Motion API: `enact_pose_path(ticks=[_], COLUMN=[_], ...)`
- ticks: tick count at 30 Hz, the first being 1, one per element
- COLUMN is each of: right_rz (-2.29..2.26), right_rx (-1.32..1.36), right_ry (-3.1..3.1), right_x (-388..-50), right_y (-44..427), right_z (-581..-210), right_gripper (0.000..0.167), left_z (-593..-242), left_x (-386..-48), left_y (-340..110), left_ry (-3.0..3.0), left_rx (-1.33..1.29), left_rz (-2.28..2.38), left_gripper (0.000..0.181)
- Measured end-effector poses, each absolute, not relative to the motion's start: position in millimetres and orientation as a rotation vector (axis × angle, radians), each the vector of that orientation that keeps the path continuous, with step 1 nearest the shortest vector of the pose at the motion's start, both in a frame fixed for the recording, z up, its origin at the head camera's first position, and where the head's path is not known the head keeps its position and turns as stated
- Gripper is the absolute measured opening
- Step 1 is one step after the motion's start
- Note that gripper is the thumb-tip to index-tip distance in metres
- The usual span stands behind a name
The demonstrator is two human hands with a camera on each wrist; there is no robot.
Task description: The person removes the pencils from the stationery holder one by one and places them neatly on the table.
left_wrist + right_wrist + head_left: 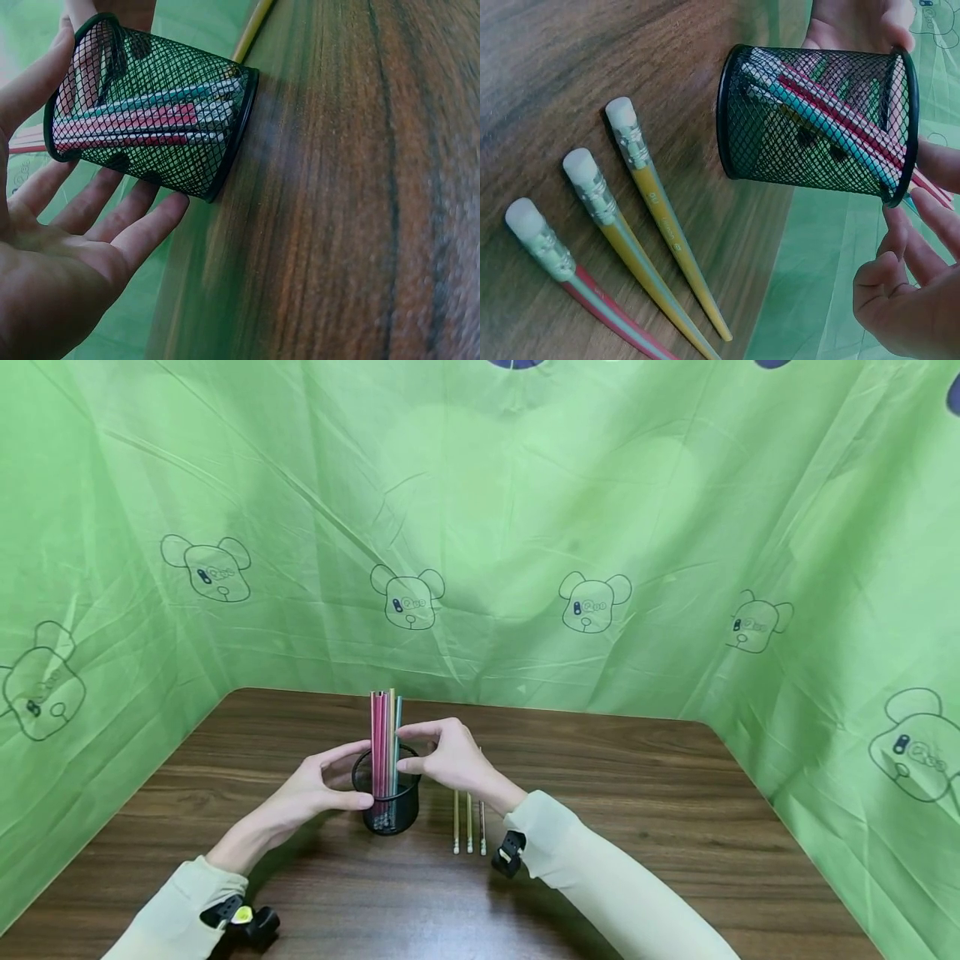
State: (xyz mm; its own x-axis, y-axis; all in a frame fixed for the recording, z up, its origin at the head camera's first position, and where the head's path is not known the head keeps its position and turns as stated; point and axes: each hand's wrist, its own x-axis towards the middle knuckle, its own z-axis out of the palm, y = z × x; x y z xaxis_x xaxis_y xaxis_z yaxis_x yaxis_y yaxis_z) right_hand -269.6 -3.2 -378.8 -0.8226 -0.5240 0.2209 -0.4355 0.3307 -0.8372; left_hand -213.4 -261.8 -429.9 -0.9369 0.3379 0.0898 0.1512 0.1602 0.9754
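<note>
Left hand [311, 787] grips mesh cup [401, 814]; right hand [452, 760] opposite, by its pencils [381, 727] — grasp unclear.

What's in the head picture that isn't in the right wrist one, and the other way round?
Only the head view shows the pale sleeves and black wrist devices. Only the right wrist view shows printed lettering on a yellow pencil. Both show the black mesh pencil cup with pencils inside, three eraser-tipped pencils, the wooden table and green backdrop.

head vw dn, wrist vws share cup [817, 124]
</note>
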Motion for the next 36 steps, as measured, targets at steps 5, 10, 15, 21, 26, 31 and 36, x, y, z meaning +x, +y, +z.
enact_pose_path(ticks=[5, 10, 15, 21, 26, 31, 36], right_rz=[-1.518, -1.53, -1.55, -1.52, -1.479, -1.528, -1.574], right_rx=[-0.901, -0.892, -0.914, -0.923, -0.936, -0.924, -0.892], right_ry=[2.504, 2.502, 2.524, 2.542, 2.572, 2.559, 2.542], right_x=[-269.0, -268.3, -269.3, -268.4, -266.5, -267.4, -268.2], right_y=[-5.6, -7.1, -8.2, -7.8, -8.8, -10.6, -11.3], right_z=[-379.9, -380.1, -379.6, -382.5, -385.3, -386.1, -384.2], right_gripper=[0.041, 0.04, 0.039, 0.04, 0.042, 0.042, 0.041], left_z=[-430.7, -431.9, -431.7, -431.2, -431.2, -431.7, -432.0], left_x=[-213.9, -214.0, -214.0, -214.2, -214.5, -214.8, -215.2], left_y=[-261.5, -261.4, -261.1, -261.1, -261.6, -261.9, -262.2], left_ry=[2.263, 2.258, 2.255, 2.252, 2.254, 2.255, 2.262], left_rx=[0.48, 0.481, 0.477, 0.472, 0.479, 0.483, 0.484], left_rz=[1.893, 1.892, 1.895, 1.895, 1.895, 1.897, 1.896], left_gripper=[0.081, 0.082, 0.08, 0.08, 0.08, 0.08, 0.081])
